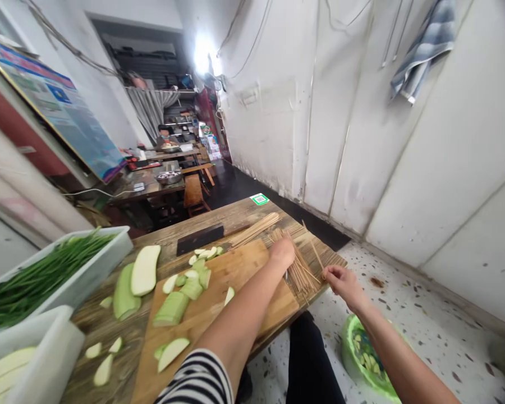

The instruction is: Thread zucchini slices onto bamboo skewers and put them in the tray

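Note:
My right hand [343, 283], at the table's right edge, pinches the lower end of a thin wooden skewer [313, 247] that slants up and away. My left hand [283, 252] is curled over a spread pile of wooden skewers [301, 272]; its fingertips are mostly hidden under it. That pile lies across the right end of a wooden cutting board [244, 269]. On the board, sliced pale-green gourd [172, 308] sits in an overlapping row, with loose slices around it. Two larger gourd pieces [145, 269] lie on the table left of the board.
A dark-bladed knife [200, 240] lies behind the board, near another skewer bundle [256, 229]. White bins hold green stalks [46, 275] and gourd pieces [8, 365] at left. A green-lined bucket [357, 359] stands on the floor. Another person [165, 134] sits far back.

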Available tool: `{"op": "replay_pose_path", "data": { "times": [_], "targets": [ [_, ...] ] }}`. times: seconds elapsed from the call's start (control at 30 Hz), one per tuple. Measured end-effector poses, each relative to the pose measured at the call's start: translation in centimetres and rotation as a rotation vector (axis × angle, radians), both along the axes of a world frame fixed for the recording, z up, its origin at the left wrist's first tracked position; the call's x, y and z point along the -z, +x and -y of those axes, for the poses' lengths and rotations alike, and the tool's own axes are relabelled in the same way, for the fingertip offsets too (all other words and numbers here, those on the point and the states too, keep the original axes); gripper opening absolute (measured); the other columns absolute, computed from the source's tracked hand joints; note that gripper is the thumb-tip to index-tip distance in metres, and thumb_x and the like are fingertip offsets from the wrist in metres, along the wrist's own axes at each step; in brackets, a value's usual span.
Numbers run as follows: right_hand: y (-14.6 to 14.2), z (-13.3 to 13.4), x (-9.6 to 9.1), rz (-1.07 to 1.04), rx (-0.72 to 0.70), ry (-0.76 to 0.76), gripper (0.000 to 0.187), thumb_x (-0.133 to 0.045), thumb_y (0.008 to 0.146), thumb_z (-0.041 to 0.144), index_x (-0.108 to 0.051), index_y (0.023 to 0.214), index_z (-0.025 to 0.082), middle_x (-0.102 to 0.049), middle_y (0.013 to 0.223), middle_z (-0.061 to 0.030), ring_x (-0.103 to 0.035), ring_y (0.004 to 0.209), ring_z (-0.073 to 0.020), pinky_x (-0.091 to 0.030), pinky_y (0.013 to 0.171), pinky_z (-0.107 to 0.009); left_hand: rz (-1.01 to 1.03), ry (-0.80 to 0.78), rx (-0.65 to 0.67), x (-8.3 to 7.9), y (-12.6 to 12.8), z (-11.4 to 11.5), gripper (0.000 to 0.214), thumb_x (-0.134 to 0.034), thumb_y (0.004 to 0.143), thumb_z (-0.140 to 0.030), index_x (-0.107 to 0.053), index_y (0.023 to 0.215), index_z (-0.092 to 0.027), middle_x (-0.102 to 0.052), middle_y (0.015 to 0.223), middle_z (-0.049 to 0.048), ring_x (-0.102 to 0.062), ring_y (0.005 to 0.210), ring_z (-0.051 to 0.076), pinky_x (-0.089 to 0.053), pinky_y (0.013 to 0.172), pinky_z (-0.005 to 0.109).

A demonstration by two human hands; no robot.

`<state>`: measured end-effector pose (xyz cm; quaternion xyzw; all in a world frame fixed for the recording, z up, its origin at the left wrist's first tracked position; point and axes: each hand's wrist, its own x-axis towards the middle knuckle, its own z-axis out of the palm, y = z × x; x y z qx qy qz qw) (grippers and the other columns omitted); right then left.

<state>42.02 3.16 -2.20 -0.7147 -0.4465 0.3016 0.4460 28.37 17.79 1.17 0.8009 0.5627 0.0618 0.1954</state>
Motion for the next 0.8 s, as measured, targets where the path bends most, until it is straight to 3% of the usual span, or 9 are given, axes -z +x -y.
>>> {"op": "replay_pose_path", "data": {
  "times": [0.13,0.2,0.33,0.5,0.8],
  "targets": [
    [1.8,-3.6,-1.2,0.185,-0.011,-0.093,0.019,-0.057,0.090,0.028,-0.062,0.103,0.014,-0.064,0.103,-0.0041,-0.063,0.084,-0.0170,-0.053,0.072,-0.034,-0.045,0.023,0.031,0.0,-0.1,0.1,0.038,-0.042,0.084,-0.017,-0.052,0.119,-0.007,-0.065,0.108,0.0227,-0.061,0.103,0.029,-0.046,0.085,0.038],
    [1.9,-5.5,-1.5,0.246,-0.033,-0.121,0.024,-0.056,0.091,0.029,-0.059,0.111,0.016,-0.061,0.113,-0.0057,-0.062,0.093,-0.0199,-0.053,0.078,-0.038,-0.056,0.029,0.044,-0.2,-0.1,0.5,0.034,-0.042,0.083,-0.014,-0.057,0.112,-0.007,-0.066,0.106,0.0218,-0.062,0.103,0.029,-0.046,0.084,0.036],
    [-0.7,-7.9,-1.1,0.301,-0.149,-0.124,0.026,-0.056,0.092,0.028,-0.057,0.115,0.016,-0.060,0.115,-0.0067,-0.062,0.095,-0.0204,-0.052,0.080,-0.040,-0.067,0.019,0.051,-0.7,-0.1,1.5,0.027,-0.043,0.083,-0.014,-0.063,0.101,-0.008,-0.067,0.103,0.0212,-0.063,0.101,0.027,-0.046,0.082,0.033],
    [-4.0,-9.2,-0.6,0.284,-0.292,-0.090,0.025,-0.055,0.092,0.028,-0.057,0.114,0.016,-0.060,0.114,-0.0067,-0.062,0.094,-0.0195,-0.053,0.079,-0.039,-0.050,-0.001,0.061,-1.0,-0.7,2.9,0.033,-0.033,0.088,-0.016,-0.062,0.101,-0.010,-0.067,0.104,0.0190,-0.064,0.098,0.023,-0.046,0.082,0.030],
    [-1.7,-10.5,-0.7,0.335,-0.280,-0.121,0.028,-0.056,0.091,0.028,-0.056,0.117,0.016,-0.059,0.117,-0.0070,-0.062,0.095,-0.0206,-0.053,0.079,-0.039,-0.001,-0.036,0.231,-2.4,-2.0,5.2,0.030,-0.040,0.085,-0.017,-0.060,0.108,-0.014,-0.067,0.108,0.0145,-0.062,0.102,0.023,-0.047,0.083,0.029]
  ]
}}
